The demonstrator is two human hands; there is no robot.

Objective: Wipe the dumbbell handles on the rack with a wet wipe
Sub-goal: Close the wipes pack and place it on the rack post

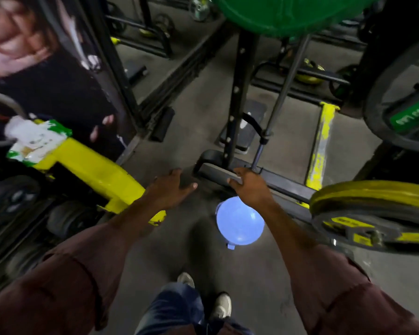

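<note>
A green-and-white wet wipe pack [38,141] lies on top of the yellow dumbbell rack frame [92,170] at the left, with a white wipe sticking out of it. Dark dumbbells [17,197] sit on the rack's lower shelves, blurred. My left hand [172,187] reaches forward over the floor with fingers spread and holds nothing, just right of the rack's end. My right hand [249,187] is also stretched forward, fingers relaxed and empty, above a pale blue bucket [240,223].
The blue bucket stands on the grey floor ahead of my feet [203,296]. A black machine frame [235,93] stands ahead, a yellow-rimmed weight plate [373,209] at the right, a green plate [406,93] above it. A mirror or poster panel [46,68] rises behind the rack.
</note>
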